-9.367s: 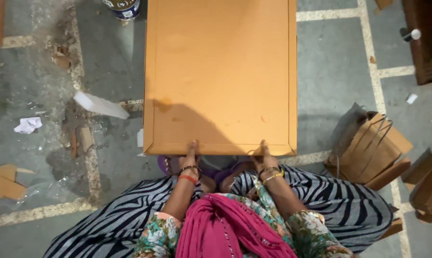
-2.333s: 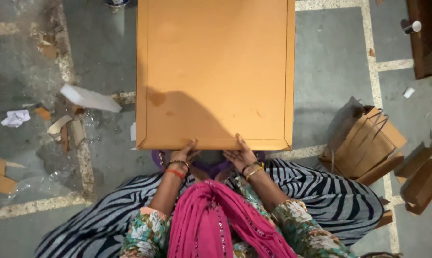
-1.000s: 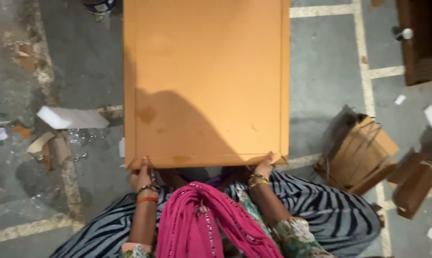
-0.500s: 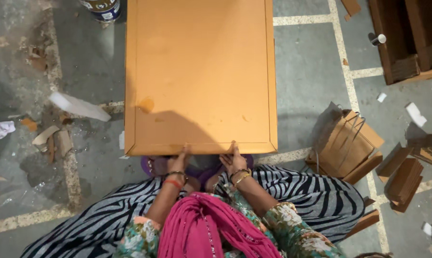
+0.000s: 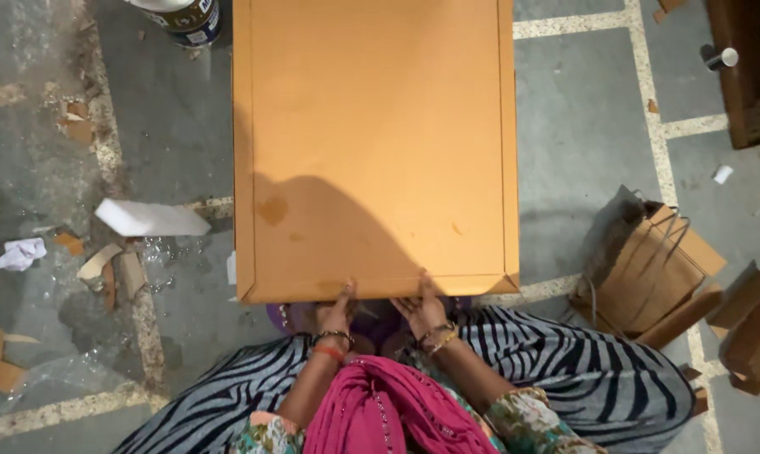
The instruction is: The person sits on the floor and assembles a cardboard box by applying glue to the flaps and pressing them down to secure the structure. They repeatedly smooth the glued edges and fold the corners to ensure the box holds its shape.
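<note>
A large orange-brown wooden panel point(image 5: 376, 147) lies flat on the grey stone floor point(image 5: 582, 126), straight ahead of both hands. Its long axis runs directly away from the person, and its far end is cut off by the top edge of the view, so the full length cannot be seen. The near short edge, with a raised frame strip and mitred corners, faces the person.

The left hand point(image 5: 338, 309) rests at that near edge, left of centre, fingers point(image 5: 347, 292) stretched forward with the tips touching the frame strip. The right hand point(image 5: 422, 307) lies just beside it on the same edge, fingers point(image 5: 423, 282) spread and reaching a little onto the panel face. Neither hand curls round anything; both look open and pressed flat, though the palms and thumbs are partly hidden under the panel's edge and in shadow. The person's shadow falls across the near half of the panel.

Behind the fingers, the wrists carry bangles point(image 5: 437, 338), and a pink scarf point(image 5: 388, 412) and a zebra-striped cloth point(image 5: 565, 370) cover the lap and legs.

Well left of the left fingers lie a white foam block point(image 5: 151, 219), a crumpled paper point(image 5: 22, 252) and wood scraps point(image 5: 111, 269). Far ahead and to the left, a paint tin point(image 5: 182, 17) is cut off at the top. Right of the right fingers stands a brown paper bag point(image 5: 649, 269), and beyond it dark wooden pieces point(image 5: 754, 324), only partly in view.
</note>
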